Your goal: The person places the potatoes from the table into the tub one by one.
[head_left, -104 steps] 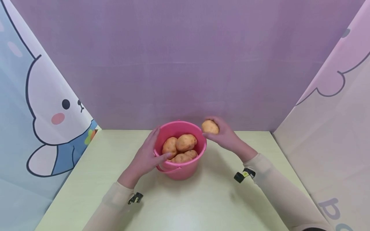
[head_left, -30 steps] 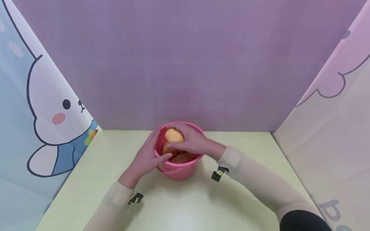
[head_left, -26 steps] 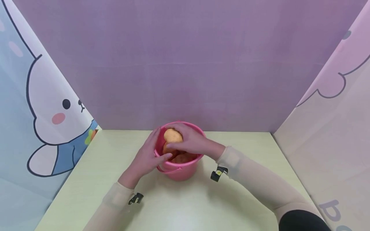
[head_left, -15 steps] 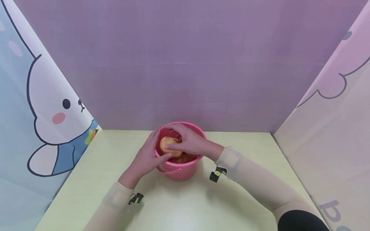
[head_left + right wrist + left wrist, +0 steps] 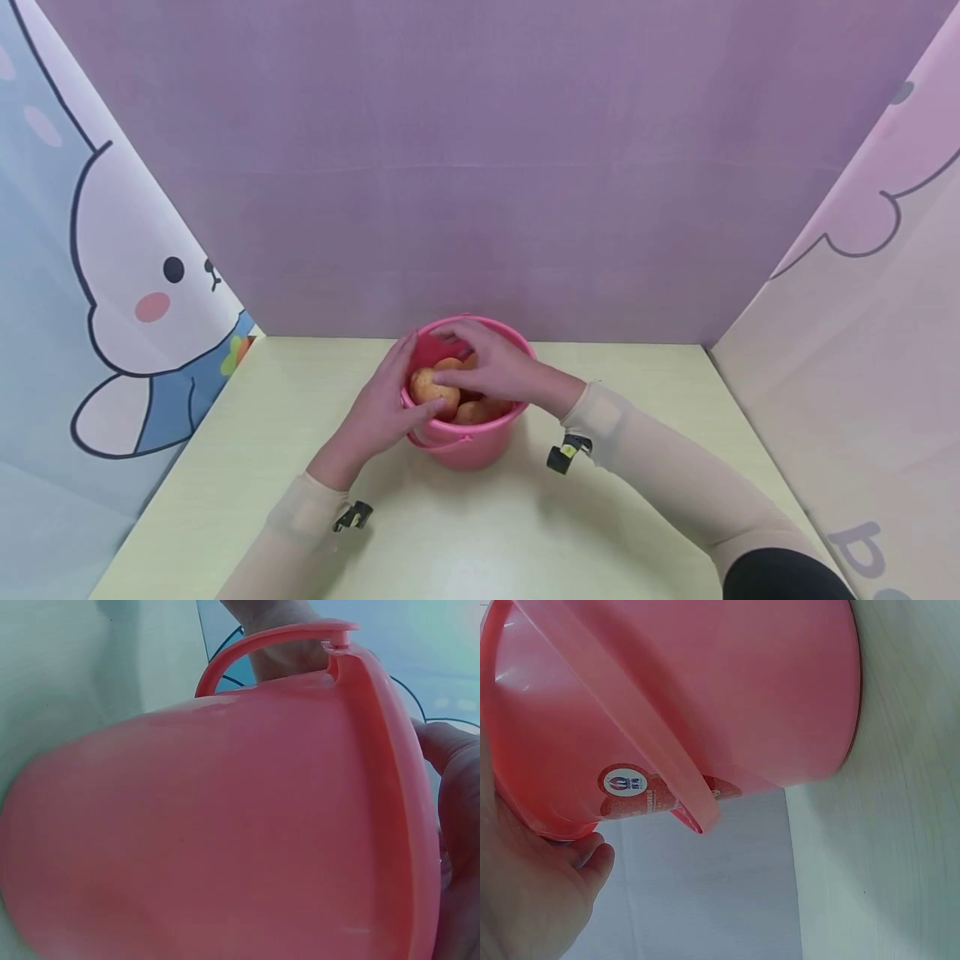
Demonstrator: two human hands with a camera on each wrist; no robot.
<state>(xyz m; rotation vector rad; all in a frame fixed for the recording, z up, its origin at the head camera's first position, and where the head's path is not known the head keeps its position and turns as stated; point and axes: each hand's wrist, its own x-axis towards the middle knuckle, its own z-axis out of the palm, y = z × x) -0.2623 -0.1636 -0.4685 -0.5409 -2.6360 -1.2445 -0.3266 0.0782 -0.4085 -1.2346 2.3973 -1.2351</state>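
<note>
A pink bucket (image 5: 467, 450) stands upright on the table, holding several potatoes. My left hand (image 5: 375, 412) grips its left rim, the thumb lying across the front edge. The left wrist view shows that hand (image 5: 532, 889) at the rim, fingertips against the bucket (image 5: 772, 690). Inside the bucket, the nearest potato (image 5: 431, 390) rests at the left, close to my left thumb. Over the potatoes my right hand (image 5: 501, 367) reaches in from the right, fingers spread and loose, thumb tip beside that potato. In the right wrist view the bucket wall (image 5: 210, 825) hides most of the contents.
The bucket's handle (image 5: 630, 712) hangs down on its near side. A pale table (image 5: 480, 533) surrounds the bucket. Behind rises a purple backdrop (image 5: 480, 167), with a printed rabbit panel (image 5: 135, 275) at the left and a pale panel (image 5: 862, 375) at the right.
My right hand has carried a potato from the right side into the bucket, lowered it at the left and let go. My left hand stays on the rim.
</note>
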